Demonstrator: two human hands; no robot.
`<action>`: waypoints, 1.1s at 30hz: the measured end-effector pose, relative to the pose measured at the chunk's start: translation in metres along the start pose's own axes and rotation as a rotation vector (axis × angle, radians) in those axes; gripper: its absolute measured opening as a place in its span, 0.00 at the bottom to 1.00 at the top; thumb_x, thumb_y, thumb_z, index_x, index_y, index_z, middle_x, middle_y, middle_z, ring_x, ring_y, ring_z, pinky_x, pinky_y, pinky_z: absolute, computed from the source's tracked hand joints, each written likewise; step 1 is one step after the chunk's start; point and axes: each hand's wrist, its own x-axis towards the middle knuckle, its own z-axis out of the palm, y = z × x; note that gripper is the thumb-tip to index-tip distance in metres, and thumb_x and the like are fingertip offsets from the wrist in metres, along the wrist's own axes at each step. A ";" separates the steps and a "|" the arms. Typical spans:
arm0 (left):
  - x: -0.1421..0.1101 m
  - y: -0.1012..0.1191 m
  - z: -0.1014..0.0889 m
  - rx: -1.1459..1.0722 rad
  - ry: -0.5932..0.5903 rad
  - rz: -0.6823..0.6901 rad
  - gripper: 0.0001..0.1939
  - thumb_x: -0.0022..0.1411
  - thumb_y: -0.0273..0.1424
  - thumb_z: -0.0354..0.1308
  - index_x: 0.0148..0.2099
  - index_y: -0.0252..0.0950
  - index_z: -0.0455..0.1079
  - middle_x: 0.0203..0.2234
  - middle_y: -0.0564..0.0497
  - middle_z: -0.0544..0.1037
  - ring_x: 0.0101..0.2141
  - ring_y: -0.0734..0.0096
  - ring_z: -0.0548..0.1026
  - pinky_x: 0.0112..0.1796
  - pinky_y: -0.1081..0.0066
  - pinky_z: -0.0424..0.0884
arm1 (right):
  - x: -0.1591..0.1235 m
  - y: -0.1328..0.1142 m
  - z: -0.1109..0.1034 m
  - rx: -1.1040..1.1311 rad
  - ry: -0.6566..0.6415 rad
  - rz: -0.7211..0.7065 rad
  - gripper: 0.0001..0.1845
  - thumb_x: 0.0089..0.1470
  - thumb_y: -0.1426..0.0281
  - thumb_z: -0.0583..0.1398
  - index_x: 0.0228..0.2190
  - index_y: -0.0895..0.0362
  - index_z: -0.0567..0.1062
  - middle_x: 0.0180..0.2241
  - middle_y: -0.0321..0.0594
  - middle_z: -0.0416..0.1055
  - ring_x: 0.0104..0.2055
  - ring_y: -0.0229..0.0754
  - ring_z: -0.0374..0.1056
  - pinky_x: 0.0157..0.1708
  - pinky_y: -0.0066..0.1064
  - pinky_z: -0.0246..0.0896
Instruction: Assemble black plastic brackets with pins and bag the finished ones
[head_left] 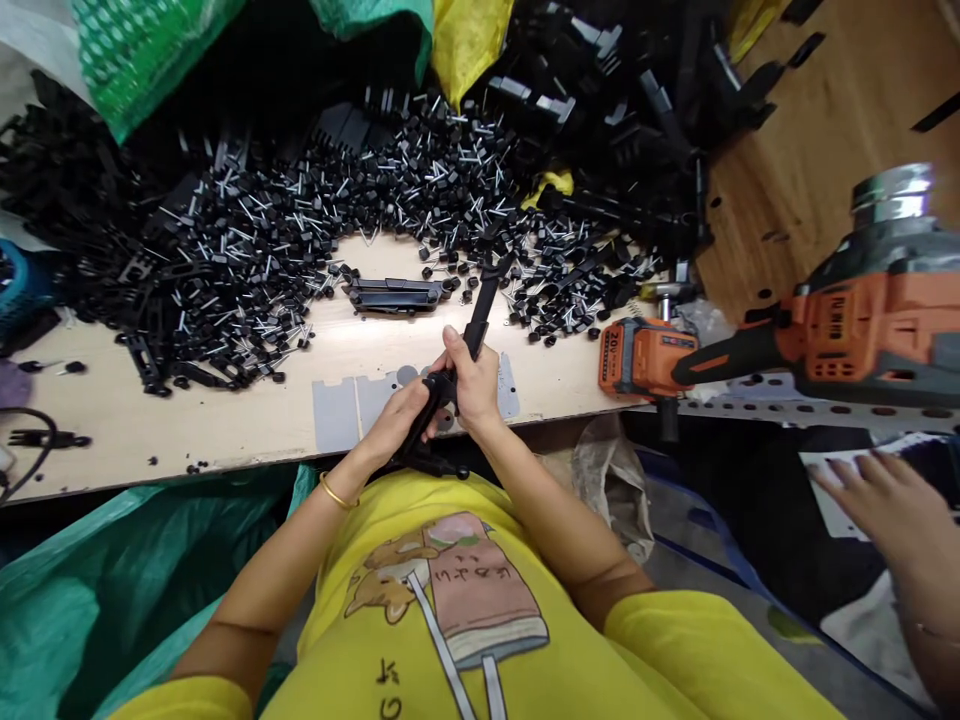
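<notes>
Both my hands hold one long black plastic piece with a jointed arm (481,310), close above the near table edge. My left hand (401,415) is closed around its lower part, by the joint. My right hand (474,378) grips the bar above, thumb lying along it, and the bar's far end points away toward the pile. The lower end hangs over the edge by my shirt. Beyond my hands, a folded black plastic part (397,294) lies on the table. Grey flat patches (335,415) are on the surface beneath and beside my hands.
A heap of black-headed screws (262,235) spreads across the table (255,425), with black plastic parts (112,240) at left. An orange cordless power tool (847,325) lies at right. Another person's hand (896,510) is at far right. A green bag (135,580) hangs below the edge.
</notes>
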 end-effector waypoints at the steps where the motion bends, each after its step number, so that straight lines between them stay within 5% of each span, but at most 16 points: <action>1: 0.001 0.000 0.000 -0.006 0.029 -0.013 0.35 0.54 0.61 0.48 0.43 0.32 0.64 0.21 0.53 0.72 0.17 0.78 0.67 0.19 0.77 0.63 | -0.004 -0.001 0.002 -0.007 0.009 -0.021 0.25 0.46 0.49 0.60 0.15 0.57 0.66 0.15 0.34 0.66 0.18 0.33 0.62 0.21 0.26 0.58; 8: -0.003 -0.006 0.000 -0.200 0.045 -0.103 0.28 0.56 0.57 0.49 0.32 0.33 0.65 0.15 0.54 0.70 0.14 0.78 0.65 0.16 0.77 0.61 | -0.018 -0.001 0.009 -0.003 0.012 0.009 0.25 0.48 0.47 0.58 0.19 0.57 0.70 0.20 0.35 0.71 0.23 0.35 0.67 0.25 0.26 0.60; 14: -0.006 -0.006 0.008 -0.363 0.076 -0.215 0.29 0.52 0.58 0.51 0.32 0.33 0.64 0.15 0.54 0.69 0.14 0.78 0.64 0.15 0.78 0.61 | -0.006 -0.003 0.004 -0.068 -0.190 0.022 0.26 0.47 0.49 0.60 0.14 0.58 0.69 0.15 0.37 0.69 0.19 0.34 0.65 0.23 0.26 0.58; 19: -0.003 -0.014 0.002 -0.336 0.129 -0.159 0.26 0.51 0.55 0.54 0.35 0.34 0.66 0.18 0.54 0.71 0.16 0.77 0.67 0.19 0.76 0.64 | -0.011 0.002 0.008 -0.069 -0.053 -0.046 0.25 0.49 0.50 0.59 0.15 0.56 0.70 0.16 0.36 0.70 0.19 0.35 0.65 0.23 0.27 0.59; 23: 0.002 -0.016 -0.005 -0.268 0.134 -0.158 0.28 0.50 0.55 0.55 0.41 0.35 0.67 0.20 0.54 0.72 0.19 0.76 0.68 0.23 0.74 0.67 | -0.013 0.006 0.012 -0.077 -0.073 -0.076 0.24 0.49 0.50 0.59 0.16 0.56 0.70 0.16 0.35 0.69 0.20 0.35 0.66 0.25 0.27 0.60; 26: 0.005 -0.004 -0.013 -0.090 0.121 -0.148 0.32 0.54 0.58 0.49 0.43 0.34 0.69 0.26 0.49 0.75 0.25 0.70 0.73 0.29 0.70 0.71 | -0.005 0.008 0.010 -0.010 -0.055 -0.033 0.25 0.48 0.50 0.59 0.15 0.57 0.70 0.15 0.35 0.68 0.19 0.35 0.64 0.24 0.27 0.59; 28: 0.002 0.010 -0.019 0.116 0.002 -0.062 0.35 0.56 0.59 0.47 0.49 0.33 0.68 0.36 0.43 0.77 0.34 0.63 0.76 0.37 0.66 0.72 | 0.004 0.010 0.007 0.067 0.039 0.006 0.25 0.47 0.49 0.59 0.15 0.57 0.70 0.15 0.35 0.67 0.19 0.34 0.63 0.24 0.27 0.59; 31: -0.011 0.027 -0.022 0.587 -0.189 0.121 0.47 0.46 0.57 0.61 0.62 0.36 0.57 0.55 0.39 0.66 0.54 0.49 0.67 0.51 0.58 0.67 | 0.015 0.014 0.002 0.174 0.234 0.019 0.25 0.46 0.49 0.60 0.15 0.57 0.69 0.15 0.34 0.67 0.20 0.33 0.62 0.26 0.27 0.59; 33: -0.020 0.026 -0.015 0.937 -0.100 0.179 0.56 0.41 0.48 0.68 0.66 0.36 0.47 0.59 0.36 0.60 0.58 0.43 0.61 0.54 0.51 0.62 | 0.017 0.015 0.002 0.223 0.301 0.031 0.25 0.46 0.49 0.60 0.16 0.57 0.68 0.16 0.34 0.66 0.20 0.33 0.61 0.25 0.27 0.59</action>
